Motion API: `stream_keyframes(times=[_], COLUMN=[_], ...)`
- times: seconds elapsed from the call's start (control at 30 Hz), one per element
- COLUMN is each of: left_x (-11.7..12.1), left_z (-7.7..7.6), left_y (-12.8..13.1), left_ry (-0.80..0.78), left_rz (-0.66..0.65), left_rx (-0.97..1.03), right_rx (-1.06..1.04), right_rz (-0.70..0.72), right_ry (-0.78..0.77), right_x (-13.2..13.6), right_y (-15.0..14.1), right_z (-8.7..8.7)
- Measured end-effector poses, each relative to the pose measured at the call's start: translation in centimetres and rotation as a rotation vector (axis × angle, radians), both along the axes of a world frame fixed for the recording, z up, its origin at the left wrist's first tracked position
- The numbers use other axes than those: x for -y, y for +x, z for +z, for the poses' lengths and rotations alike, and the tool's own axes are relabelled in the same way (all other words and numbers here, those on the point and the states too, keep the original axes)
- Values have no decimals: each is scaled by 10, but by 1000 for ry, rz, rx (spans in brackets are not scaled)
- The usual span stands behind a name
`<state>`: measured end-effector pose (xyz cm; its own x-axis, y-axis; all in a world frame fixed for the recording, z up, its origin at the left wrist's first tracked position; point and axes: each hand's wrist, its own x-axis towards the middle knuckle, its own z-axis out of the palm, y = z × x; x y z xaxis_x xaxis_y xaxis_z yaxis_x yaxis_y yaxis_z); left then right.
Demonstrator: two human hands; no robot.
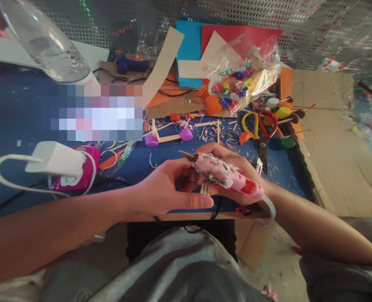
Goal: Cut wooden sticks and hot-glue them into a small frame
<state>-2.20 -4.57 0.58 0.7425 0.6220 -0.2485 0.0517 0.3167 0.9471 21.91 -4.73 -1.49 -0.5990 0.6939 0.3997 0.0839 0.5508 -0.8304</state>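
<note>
My right hand (236,161) is closed around a pink hot glue gun (215,167), its body coated with dried glue. The dark nozzle points left, and a pale glue stick (270,209) curves out of the back end. Just under the gun, my left hand (170,184) pinches a few short wooden sticks (205,188) between thumb and fingers. The fingers of both hands meet near the sticks and partly hide each other. Beyond them on the blue table lies a small stick frame (169,138) with purple caps at its ends.
Scissors (263,155) with red and yellow handles lie behind my right hand. A pink power socket (90,157) with a white plug (55,159) stands left. A tilted water bottle (57,54), a bag of beads (242,84), coloured paper (189,42) and cardboard (327,138) surround the work area.
</note>
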Motion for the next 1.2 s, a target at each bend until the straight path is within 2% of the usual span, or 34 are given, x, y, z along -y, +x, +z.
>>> stream_keyframes(times=[0.27, 0.63, 0.9, 1.03, 1.2], left_x=[0, 1, -2, -5, -8], left_z=[1, -4, -2, -2, -4], left_y=[1, 0, -1, 0, -1], left_ry=[-3, -48, -41, -6, 6], left_rz=[-7, 47, 16, 31, 45], left_rx=[-2, 43, 4, -28, -40], right_rx=[-3, -37, 4, 31, -12], right_rz=[9, 4, -115, -195, -207], right_ry=[14, 15, 31, -74, -210], right_x=[-1, -1, -2, 3, 5], right_y=[0, -1, 3, 7, 6], right_z=[-1, 1, -5, -8, -6])
